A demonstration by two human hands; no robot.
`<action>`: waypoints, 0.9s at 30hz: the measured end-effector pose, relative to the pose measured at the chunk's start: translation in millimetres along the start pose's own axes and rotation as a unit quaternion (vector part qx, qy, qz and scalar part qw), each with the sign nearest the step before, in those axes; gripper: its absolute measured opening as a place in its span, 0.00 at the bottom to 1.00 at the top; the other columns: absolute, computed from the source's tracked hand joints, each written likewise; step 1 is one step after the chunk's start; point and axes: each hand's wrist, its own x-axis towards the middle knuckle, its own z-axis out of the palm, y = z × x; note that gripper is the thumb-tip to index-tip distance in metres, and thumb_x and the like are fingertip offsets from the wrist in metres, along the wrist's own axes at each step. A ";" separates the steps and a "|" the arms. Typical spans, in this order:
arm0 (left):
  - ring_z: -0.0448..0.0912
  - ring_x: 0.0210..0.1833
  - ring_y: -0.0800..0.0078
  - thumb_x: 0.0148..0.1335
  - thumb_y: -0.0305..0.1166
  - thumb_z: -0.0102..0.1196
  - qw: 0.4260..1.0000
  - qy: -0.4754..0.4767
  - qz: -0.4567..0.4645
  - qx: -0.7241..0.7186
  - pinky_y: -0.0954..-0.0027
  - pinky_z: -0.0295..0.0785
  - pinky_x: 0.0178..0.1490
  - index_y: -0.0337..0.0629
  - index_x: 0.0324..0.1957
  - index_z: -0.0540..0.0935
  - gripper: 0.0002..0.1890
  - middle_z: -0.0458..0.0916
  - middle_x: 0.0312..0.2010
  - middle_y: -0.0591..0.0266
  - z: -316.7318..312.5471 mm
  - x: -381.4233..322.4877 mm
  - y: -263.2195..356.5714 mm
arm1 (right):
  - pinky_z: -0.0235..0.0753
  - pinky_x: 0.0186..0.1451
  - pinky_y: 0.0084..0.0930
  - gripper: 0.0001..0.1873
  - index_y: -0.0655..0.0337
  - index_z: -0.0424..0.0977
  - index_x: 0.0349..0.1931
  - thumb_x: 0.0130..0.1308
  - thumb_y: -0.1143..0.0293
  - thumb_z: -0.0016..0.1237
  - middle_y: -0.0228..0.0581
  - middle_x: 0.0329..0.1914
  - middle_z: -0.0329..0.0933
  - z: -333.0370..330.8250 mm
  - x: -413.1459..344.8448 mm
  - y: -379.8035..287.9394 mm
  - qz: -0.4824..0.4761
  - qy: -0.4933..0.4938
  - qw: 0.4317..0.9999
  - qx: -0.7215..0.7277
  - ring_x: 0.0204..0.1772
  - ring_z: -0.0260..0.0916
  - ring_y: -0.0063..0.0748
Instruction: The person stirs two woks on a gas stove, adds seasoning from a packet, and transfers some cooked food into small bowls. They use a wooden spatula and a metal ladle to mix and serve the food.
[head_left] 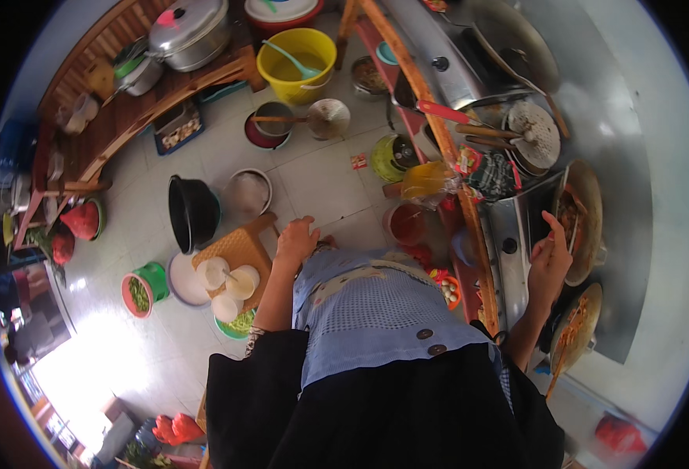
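My left hand [299,239] hangs over the floor beside a tan plastic stool [256,243], and I see nothing in it. Several white cups or tubs stand on the stool, among them a white tub [242,282] with a utensil in it. On the other side, my right hand [549,261] is raised at the stove [504,225], index finger extended, with nothing visible in its grasp. Just beyond it a wok [590,228] holds dark reddish food and a metal utensil. A second wok [587,319] nearer me contains orange-red food and a long-handled utensil.
A wooden rail [478,252] runs along the stove front. Plastic packets [491,174] and a perforated skimmer [535,132] lie farther along. On the floor stand a black basin [191,214], a yellow bucket [289,82] and a green gas cylinder [386,159]. A bench [139,111] bears pots.
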 end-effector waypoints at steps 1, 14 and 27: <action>0.79 0.49 0.49 0.59 0.39 0.56 0.999 0.014 0.031 0.000 0.54 0.73 0.53 0.42 0.51 0.79 0.19 0.81 0.42 0.45 2.0 8.3 6.8 | 0.60 0.28 0.15 0.25 0.58 0.72 0.58 0.63 0.85 0.32 0.29 0.18 0.67 -0.1 -3.4 3.4 -0.010 0.014 1.000 0.021 0.23 0.59 0.15; 0.81 0.42 0.51 0.59 0.38 0.57 0.955 -0.117 0.254 -0.095 0.58 0.75 0.48 0.39 0.48 0.80 0.18 0.83 0.35 0.46 57.7 61.5 125.6 | 0.71 0.49 0.38 0.27 0.55 0.69 0.59 0.58 0.82 0.38 0.50 0.48 0.72 -15.7 -71.5 58.6 0.128 -0.067 0.989 -0.036 0.47 0.72 0.52; 0.80 0.45 0.49 0.55 0.39 0.62 0.935 0.106 0.329 -0.082 0.55 0.74 0.50 0.40 0.52 0.79 0.23 0.82 0.39 0.44 179.6 188.0 292.2 | 0.72 0.55 0.45 0.20 0.54 0.72 0.56 0.62 0.71 0.48 0.53 0.50 0.76 -47.6 -186.5 117.5 0.356 -0.206 0.911 -0.044 0.52 0.73 0.54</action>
